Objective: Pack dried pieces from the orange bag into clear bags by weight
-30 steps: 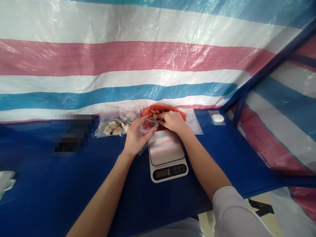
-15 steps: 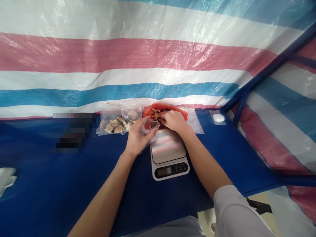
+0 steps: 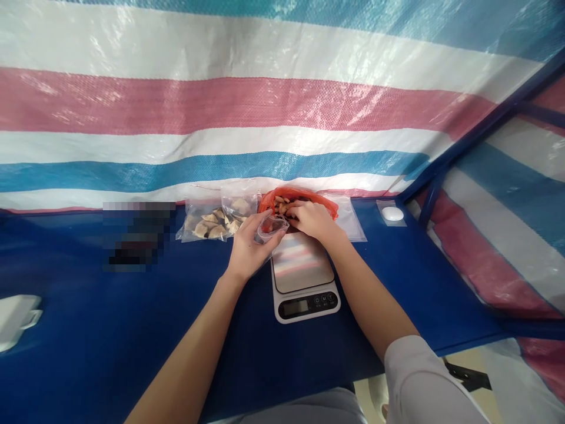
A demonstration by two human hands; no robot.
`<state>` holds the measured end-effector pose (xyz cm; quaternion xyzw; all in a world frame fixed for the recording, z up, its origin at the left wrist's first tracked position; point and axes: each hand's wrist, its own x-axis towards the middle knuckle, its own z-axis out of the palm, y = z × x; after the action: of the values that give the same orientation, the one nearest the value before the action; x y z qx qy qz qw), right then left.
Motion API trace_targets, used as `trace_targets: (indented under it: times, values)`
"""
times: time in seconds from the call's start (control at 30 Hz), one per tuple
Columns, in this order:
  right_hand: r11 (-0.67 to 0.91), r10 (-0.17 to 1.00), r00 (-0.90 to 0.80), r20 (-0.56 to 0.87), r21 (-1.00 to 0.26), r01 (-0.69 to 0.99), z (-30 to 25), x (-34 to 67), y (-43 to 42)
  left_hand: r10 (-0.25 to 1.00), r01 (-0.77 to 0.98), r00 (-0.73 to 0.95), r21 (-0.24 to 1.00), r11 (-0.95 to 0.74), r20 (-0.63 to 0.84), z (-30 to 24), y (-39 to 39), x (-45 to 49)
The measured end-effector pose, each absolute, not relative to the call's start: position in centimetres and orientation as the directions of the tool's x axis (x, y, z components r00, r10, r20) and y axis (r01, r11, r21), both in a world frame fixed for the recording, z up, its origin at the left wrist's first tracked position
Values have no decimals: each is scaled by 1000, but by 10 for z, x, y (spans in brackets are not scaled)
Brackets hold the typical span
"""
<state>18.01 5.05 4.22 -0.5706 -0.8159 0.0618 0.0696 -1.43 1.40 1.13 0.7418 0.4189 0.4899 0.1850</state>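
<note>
View leftward, right hand [image 3: 311, 219] in bag [image 3: 309, 194]

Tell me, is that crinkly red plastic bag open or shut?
Open: the crinkly red plastic bag's mouth gapes, showing small brown pieces, with the right hand reaching in.

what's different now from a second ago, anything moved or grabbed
Nothing was visibly taken or let go. The view swung slightly left, showing more of the white plastic object at the left edge. Unchanged: the left hand holds the clear plastic bag open, the right hand reaches into the red plastic bag of brown pieces, beyond the white rectangular scale.
</note>
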Motion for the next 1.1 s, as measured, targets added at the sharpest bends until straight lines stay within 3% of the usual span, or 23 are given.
trace_targets:
  times: [0.2,0.33,0.7,0.97,1.1]
  values:
    - [321,947,-314,69,-123,939,39,176,49,796,437,178,679,-591,578,12,13,-14]
    - [287,958,-283,48,-171,942,49,176,47,808,446,170,688,-573,564,12,13,-14]
    - [314,948,-298,113,-498,808,53,196,50,806,406,166,705,-581,569,10,14,-14]
    - [338,929,-324,178,-765,548,71,206,42,812,403,176,712,-576,557,10,11,-18]
    - [350,906,-381,182,-830,434,87,205,30,811,384,200,717,-581,550,9,11,-19]
